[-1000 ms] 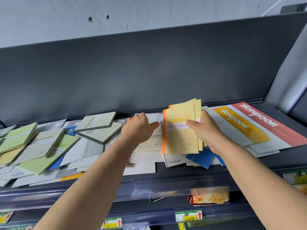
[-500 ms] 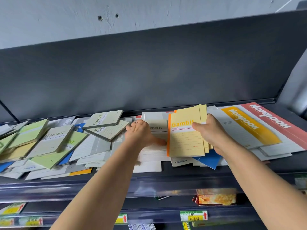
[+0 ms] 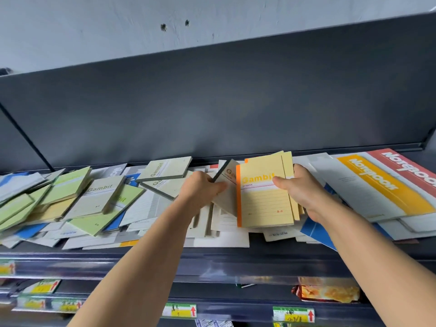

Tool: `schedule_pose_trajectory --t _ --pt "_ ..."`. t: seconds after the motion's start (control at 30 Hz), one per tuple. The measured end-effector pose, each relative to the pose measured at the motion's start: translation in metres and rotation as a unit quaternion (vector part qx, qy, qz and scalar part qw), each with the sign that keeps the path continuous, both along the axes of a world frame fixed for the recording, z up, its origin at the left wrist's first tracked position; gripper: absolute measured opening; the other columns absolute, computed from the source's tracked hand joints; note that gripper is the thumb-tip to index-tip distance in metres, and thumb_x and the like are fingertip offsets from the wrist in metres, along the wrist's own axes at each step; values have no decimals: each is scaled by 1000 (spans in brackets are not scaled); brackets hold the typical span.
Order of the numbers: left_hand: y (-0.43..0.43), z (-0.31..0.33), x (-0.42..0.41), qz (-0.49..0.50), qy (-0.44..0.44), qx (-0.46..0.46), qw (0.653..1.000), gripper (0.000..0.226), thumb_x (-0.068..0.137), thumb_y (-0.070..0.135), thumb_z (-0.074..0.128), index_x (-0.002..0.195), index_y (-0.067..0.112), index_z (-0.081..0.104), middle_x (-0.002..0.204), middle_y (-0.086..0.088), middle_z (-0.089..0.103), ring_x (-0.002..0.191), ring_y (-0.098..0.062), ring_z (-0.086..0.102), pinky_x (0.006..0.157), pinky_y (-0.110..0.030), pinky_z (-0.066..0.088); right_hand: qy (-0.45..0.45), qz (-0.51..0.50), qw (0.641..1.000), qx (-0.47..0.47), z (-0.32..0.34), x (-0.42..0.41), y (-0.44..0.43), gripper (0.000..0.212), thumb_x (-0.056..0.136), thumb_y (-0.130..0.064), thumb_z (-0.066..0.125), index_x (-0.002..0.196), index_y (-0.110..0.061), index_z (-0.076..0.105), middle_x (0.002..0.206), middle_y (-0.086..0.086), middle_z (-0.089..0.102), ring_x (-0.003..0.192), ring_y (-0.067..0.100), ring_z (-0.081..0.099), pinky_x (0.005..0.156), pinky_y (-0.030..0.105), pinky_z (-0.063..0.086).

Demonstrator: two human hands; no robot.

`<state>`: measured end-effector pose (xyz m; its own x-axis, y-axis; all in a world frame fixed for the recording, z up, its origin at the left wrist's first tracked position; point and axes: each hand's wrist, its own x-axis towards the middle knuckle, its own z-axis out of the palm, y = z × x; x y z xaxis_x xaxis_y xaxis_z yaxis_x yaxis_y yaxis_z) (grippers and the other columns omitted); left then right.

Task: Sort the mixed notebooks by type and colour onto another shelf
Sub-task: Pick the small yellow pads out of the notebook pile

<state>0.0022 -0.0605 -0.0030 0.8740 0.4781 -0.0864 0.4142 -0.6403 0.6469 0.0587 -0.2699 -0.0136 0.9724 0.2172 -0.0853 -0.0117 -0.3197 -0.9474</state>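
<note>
- Grip: right hand (image 3: 304, 193) clamps the yellow notebook stack (image 3: 264, 199), thumb across the front cover, above the shelf (image 3: 212, 260) pile.
- Left hand (image 3: 203, 190) pinches a beige notebook (image 3: 228, 199), tilted, just left of that stack.
- Recommended: compare colour before merging; beige probably belongs separately.
- Keep the spines aligned.

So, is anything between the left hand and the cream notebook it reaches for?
Nothing visible. The left hand grips the cream notebook at its edge and holds it tilted off the pile, right beside the yellow stack in the right hand. Where it must go is not in view.
</note>
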Motion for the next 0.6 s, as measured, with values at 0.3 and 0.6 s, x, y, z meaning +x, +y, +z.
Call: schedule_pose_trajectory --t 0.3,0.6 --pt "93 19 -30 212 -189 -250 926 12 92 10 50 102 8 56 74 -5 58 52 -13 58 47 -22 44 9 38 998 44 5 1 74 25 92 -18 61 116 -10 55 112 5 65 102 24 61 88 39 48" --pt "119 20 -32 111 -96 -421 895 24 95 -1 51 119 -5 55 99 -19 68 77 -29 71 58 -34 61 -11 51 998 18 7 11 122 25 90 -21 62 112 -12 56 110 3 65 102 24 60 88 39 48"
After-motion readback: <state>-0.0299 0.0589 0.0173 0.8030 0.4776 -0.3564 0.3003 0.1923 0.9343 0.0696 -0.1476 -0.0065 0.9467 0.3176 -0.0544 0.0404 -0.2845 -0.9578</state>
